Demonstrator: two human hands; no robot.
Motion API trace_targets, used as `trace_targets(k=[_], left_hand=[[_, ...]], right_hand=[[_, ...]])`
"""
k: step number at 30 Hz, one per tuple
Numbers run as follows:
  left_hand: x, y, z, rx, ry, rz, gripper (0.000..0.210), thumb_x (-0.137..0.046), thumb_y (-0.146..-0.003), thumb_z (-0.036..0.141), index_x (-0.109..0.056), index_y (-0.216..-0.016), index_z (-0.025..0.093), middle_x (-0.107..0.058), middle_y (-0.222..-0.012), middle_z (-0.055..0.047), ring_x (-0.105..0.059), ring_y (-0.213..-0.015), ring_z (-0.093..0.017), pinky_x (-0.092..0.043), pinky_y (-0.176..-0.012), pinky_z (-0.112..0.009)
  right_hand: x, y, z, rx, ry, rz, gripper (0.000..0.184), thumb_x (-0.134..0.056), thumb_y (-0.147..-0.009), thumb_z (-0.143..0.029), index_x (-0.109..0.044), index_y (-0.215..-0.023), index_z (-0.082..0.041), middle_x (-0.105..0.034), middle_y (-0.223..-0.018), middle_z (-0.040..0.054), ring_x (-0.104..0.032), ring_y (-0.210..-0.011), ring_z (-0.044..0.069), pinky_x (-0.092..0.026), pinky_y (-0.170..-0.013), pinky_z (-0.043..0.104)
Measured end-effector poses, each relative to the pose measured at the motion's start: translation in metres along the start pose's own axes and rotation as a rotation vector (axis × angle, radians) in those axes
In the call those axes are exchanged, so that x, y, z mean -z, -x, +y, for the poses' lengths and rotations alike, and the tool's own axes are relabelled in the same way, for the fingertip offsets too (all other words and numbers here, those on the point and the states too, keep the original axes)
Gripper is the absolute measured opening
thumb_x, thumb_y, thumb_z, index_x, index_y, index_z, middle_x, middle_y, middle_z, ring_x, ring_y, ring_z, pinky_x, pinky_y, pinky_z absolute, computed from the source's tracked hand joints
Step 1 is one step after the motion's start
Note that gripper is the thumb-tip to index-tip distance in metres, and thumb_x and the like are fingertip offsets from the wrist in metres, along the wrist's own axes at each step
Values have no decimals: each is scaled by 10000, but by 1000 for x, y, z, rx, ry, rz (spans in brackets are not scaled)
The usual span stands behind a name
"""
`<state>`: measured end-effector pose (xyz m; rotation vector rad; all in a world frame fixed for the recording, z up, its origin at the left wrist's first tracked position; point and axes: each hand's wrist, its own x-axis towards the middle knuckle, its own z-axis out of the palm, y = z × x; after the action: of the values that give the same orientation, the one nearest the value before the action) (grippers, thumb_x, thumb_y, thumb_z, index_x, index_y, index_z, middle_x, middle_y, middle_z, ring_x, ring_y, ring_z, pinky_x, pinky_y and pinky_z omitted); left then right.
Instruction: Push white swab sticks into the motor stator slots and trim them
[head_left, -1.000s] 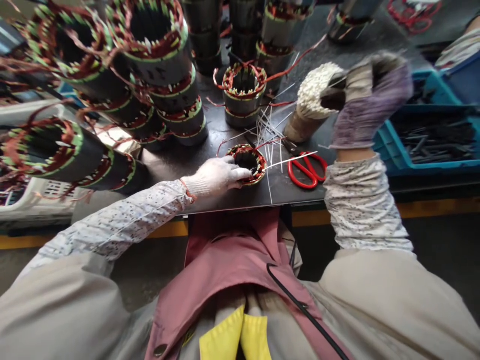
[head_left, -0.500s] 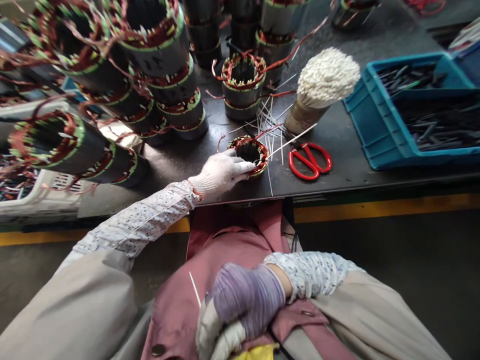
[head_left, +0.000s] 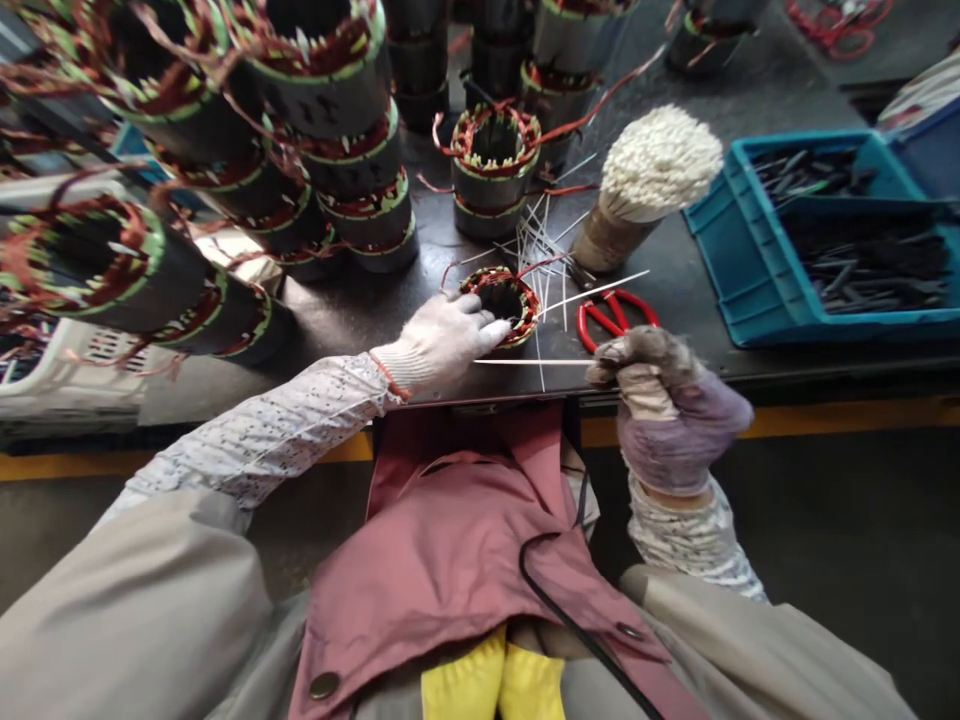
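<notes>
My left hand, in a white knit glove, rests on a small motor stator with copper windings, its fingers closed over the near left rim. Part of the stator is hidden under the glove. My right hand, in a purple and white glove, pinches one end of a thin white cord. The cord points left, roughly level, and its far tip is in front of the stator, close to my left hand. Another white cord slants up and right from the stator's right side. Red-handled scissors lie just behind my right hand.
Loose white cords are strewn behind the stator, by a bundle of white cords in a holder. A blue bin of dark pieces stands right. Another stator stands behind; stacked stators crowd the left.
My right hand has risen from my lap to the table's front edge, moving right and bringing the white cord with it. My left hand stays on the stator.
</notes>
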<state>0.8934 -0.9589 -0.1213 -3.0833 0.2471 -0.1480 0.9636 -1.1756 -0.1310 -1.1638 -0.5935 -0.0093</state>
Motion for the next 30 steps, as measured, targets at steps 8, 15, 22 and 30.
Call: trace_targets(k=[8,15,22,30], left_hand=[[-7,-6,-17,-40,60,-2,383,-562,-926,328,-599,-1303,279,-736,-1001,-44,-653,-933,-208,-441,-879,-344],[-16,-3,-15,-38,154,100,329,-528,-951,347,-639,-1254,282,-736,-987,-38,-658,-946,-204,-423,-916,-361],[-18,-2,-14,19,224,101,361,-538,-938,336,-616,-1279,249,-721,-1116,-60,-659,-1031,-216,-424,-969,-372],[-22,-2,-13,92,323,138,415,-619,-881,332,-613,-1283,230,-717,-1121,-73,-657,-1076,-247,-452,-1011,-414]], right_hand=[[13,24,10,40,162,-140,107,-655,-890,-246,-740,-953,-241,-749,-898,20,-721,-705,154,-630,-615,269],[25,48,6,287,400,-588,319,-607,-867,-68,-677,-1106,-266,-727,-1117,51,-708,-1026,183,-621,-862,319],[30,75,23,185,372,-514,337,-587,-866,-22,-655,-1111,-243,-721,-1118,56,-692,-1067,171,-606,-909,318],[5,59,51,55,318,-377,197,-568,-909,-151,-686,-1035,-247,-733,-1089,55,-721,-952,158,-643,-728,260]])
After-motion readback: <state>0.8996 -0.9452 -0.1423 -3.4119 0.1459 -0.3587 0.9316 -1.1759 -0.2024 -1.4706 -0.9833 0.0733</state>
